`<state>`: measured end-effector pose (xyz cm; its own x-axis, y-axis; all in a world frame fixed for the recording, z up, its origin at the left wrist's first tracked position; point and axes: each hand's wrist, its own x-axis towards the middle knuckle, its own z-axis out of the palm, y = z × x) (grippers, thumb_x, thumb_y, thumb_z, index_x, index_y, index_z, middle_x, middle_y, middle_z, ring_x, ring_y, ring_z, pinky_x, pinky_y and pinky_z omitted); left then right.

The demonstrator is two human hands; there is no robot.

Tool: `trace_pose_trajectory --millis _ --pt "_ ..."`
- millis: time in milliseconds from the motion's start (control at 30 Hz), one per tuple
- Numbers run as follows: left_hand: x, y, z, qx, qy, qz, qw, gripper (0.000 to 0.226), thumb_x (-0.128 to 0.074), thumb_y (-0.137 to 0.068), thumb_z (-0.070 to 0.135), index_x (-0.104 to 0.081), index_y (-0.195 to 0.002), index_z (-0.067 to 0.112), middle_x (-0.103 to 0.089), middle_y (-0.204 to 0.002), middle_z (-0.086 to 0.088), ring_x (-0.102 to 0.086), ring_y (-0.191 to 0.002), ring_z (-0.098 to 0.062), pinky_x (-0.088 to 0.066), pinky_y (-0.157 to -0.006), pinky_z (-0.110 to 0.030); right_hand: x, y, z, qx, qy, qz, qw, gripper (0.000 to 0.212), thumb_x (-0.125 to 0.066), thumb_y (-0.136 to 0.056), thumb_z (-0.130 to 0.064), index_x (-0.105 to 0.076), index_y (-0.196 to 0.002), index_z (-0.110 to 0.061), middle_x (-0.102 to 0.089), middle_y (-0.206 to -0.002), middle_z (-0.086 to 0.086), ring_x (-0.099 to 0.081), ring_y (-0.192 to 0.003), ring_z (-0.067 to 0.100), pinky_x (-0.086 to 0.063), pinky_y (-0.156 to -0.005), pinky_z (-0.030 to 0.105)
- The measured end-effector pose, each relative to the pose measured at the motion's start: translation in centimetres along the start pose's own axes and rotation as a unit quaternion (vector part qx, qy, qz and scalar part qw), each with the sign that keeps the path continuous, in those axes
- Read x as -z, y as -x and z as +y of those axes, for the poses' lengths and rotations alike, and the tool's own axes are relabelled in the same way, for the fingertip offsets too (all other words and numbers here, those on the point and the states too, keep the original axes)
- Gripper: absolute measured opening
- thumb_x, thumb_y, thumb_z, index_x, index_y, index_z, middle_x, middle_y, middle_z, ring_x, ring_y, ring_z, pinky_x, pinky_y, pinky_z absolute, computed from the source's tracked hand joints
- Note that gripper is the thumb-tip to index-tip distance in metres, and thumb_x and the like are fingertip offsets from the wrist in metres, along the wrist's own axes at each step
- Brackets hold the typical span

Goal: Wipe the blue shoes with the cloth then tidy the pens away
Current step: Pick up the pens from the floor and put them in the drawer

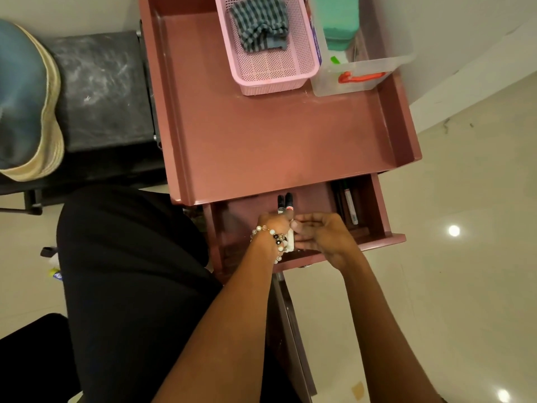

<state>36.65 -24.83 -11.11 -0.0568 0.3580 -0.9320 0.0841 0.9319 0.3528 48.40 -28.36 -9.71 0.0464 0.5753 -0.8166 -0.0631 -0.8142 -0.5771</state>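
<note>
Pale glossy floor tiles surround a reddish-brown desk (276, 135) whose drawer (374, 210) stands pulled open. Both hands reach into it: the left hand (271, 228), wearing a beaded bracelet (270, 238), grips two dark-capped pens (285, 203) that stick out beyond its fingers, while the right hand (322, 237) sits just beside them, fingers loosely curled and holding nothing. Farther back, the striped cloth (258, 23) lies in a pink basket (273, 71), and a blue shoe (26, 103) rests on a black stool (101, 91) to the left.

On the reddish worktop (261, 135), a pink basket (302, 68) stands at the far edge; just right of the basket is a clear plastic tub (377, 68) holding a green container (340, 21) and, perhaps, an orange handle (360, 77).
</note>
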Motion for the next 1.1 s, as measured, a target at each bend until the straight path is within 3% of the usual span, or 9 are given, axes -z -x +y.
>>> trace_pose_trajectory --millis 233,300,367,467,633,733,833,900,1100 --pt "-0.1 -0.4 0.2 -0.01 0.053 -0.017 0.998 0.007 -0.055 -0.096 0.012 -0.06 -0.092 0.008 -0.063 -0.077 -0.003 -0.059 -0.055 -0.012 -0.052 -0.056 -0.026 2.0 -4.6 -0.4 -0.029 0.027 0.113 0.993 0.025 -0.074 -0.073 0.005 -0.066 -0.097 0.006 -0.069 -0.082 0.016 -0.065 -0.066 0.023 -0.057 -0.065 0.034" --pt "0.1 -0.7 0.3 0.001 0.029 -0.002 1.0 0.019 -0.055 -0.094 0.012 -0.056 -0.076 0.008 -0.061 -0.073 -0.006 -0.062 -0.053 -0.015 -0.055 -0.072 -0.04 3.1 -7.1 -0.2 0.0 0.158 0.208 0.965 0.022 -0.074 -0.074 0.001 -0.067 -0.094 0.009 -0.067 -0.086 0.017 -0.062 -0.067 0.023 -0.054 -0.066 0.037" --pt "0.5 -1.2 0.3 0.01 0.011 0.024 1.0 0.019 -0.059 -0.089 0.012 -0.057 -0.072 0.005 -0.061 -0.076 -0.012 -0.065 -0.071 -0.026 -0.053 -0.083 -0.042 4.3 -9.0 0.3 0.004 0.296 0.287 0.911 0.026 -0.071 -0.081 -0.008 -0.065 -0.101 0.008 -0.065 -0.104 0.022 -0.063 -0.092 0.035 -0.052 -0.083 0.045" --pt "0.8 -1.2 0.5 0.008 -0.001 0.028 1.0 0.014 -0.063 -0.086 0.014 -0.064 -0.09 0.001 -0.059 -0.077 -0.01 -0.057 -0.08 -0.026 -0.05 -0.079 -0.036 5.2 -10.3 1.1 -0.017 0.397 0.327 0.857 0.028 -0.06 -0.089 -0.006 -0.057 -0.114 0.005 -0.057 -0.117 0.026 -0.056 -0.107 0.043 -0.049 -0.09 0.048" --pt "0.8 -1.6 0.2 -0.044 -0.032 0.015 0.998 0.02 -0.062 -0.089 0.016 -0.068 -0.101 0.002 -0.061 -0.086 -0.006 -0.055 -0.081 -0.02 -0.045 -0.075 -0.027 4.8 -9.6 0.6 0.021 0.437 0.351 0.828 0.021 -0.058 -0.089 -0.001 -0.06 -0.108 0.007 -0.06 -0.113 0.026 -0.057 -0.105 0.042 -0.049 -0.087 0.045" --pt "0.8 -1.6 -0.1 -0.06 -0.048 0.033 0.997 0.02 -0.066 -0.085 0.015 -0.068 -0.102 0.005 -0.068 -0.093 -0.011 -0.061 -0.082 -0.023 -0.047 -0.073 -0.026 3.4 -7.3 -0.2 0.081 0.321 0.28 0.901 0.024 -0.065 -0.083 0.002 -0.066 -0.106 0.003 -0.067 -0.102 0.019 -0.063 -0.094 0.032 -0.051 -0.082 0.036" --pt "0.8 -1.4 0.0 -0.079 -0.079 0.04 0.993 0.028 -0.07 -0.084 0.015 -0.065 -0.111 0.006 -0.068 -0.107 -0.009 -0.065 -0.097 -0.024 -0.048 -0.081 -0.024 1.0 -2.1 -0.6 0.059 0.068 0.058 0.994 0.026 -0.073 -0.08 -0.008 -0.067 -0.105 -0.004 -0.071 -0.094 0.011 -0.068 -0.083 0.021 -0.057 -0.07 0.03" --pt "0.8 -1.1 -0.1 -0.087 -0.09 0.028 0.992 0.025 -0.071 -0.084 0.014 -0.067 -0.108 0.005 -0.068 -0.101 -0.007 -0.065 -0.093 -0.022 -0.049 -0.075 -0.022 0.3 0.2 -0.1 0.056 0.049 -0.013 0.997 0.029 -0.073 -0.078 -0.009 -0.067 -0.106 -0.006 -0.072 -0.096 0.009 -0.07 -0.084 0.02 -0.059 -0.07 0.032" --pt "0.5 -0.8 -0.4 -0.049 -0.032 -0.025 0.998 0.024 -0.056 -0.094 0.014 -0.063 -0.071 0.01 -0.069 -0.082 -0.01 -0.071 -0.084 -0.029 -0.058 -0.081 -0.042 0.8 -2.0 0.5 0.037 0.102 0.059 0.992 0.027 -0.077 -0.072 0.003 -0.069 -0.096 -0.003 -0.072 -0.09 0.014 -0.069 -0.076 0.024 -0.057 -0.066 0.033"
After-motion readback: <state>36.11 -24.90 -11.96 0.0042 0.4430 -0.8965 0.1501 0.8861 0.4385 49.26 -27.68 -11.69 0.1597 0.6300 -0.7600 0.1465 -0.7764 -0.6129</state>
